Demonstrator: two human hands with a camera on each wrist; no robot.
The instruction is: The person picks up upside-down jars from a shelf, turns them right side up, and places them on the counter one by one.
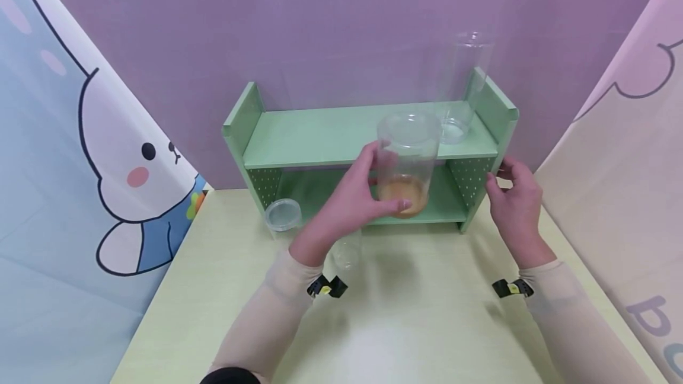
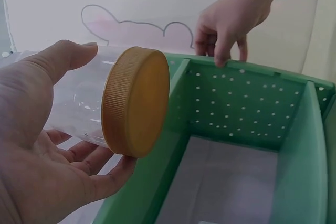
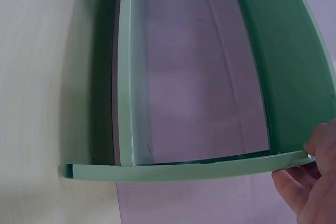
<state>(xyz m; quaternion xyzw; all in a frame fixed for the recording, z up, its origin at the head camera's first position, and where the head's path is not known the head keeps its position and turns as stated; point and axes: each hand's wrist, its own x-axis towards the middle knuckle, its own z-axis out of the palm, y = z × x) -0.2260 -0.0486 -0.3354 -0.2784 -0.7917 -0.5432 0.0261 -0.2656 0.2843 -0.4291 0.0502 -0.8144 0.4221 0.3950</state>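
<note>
My left hand grips a clear plastic jar in front of the shelf, fingers behind it and thumb across its lower front. The jar's ribbed orange lid faces down in the head view, and nothing shows inside the jar. At the right end of the green two-tier shelf, my right hand pinches the edge of the side panel between thumb and fingers. On the top tier at the right stands a tall clear container, just behind the held jar.
A clear lidded container stands before the shelf's left end. Another transparent piece shows partly behind my left wrist. A purple cloth hangs behind the shelf, with printed cloths at both sides of the pale table.
</note>
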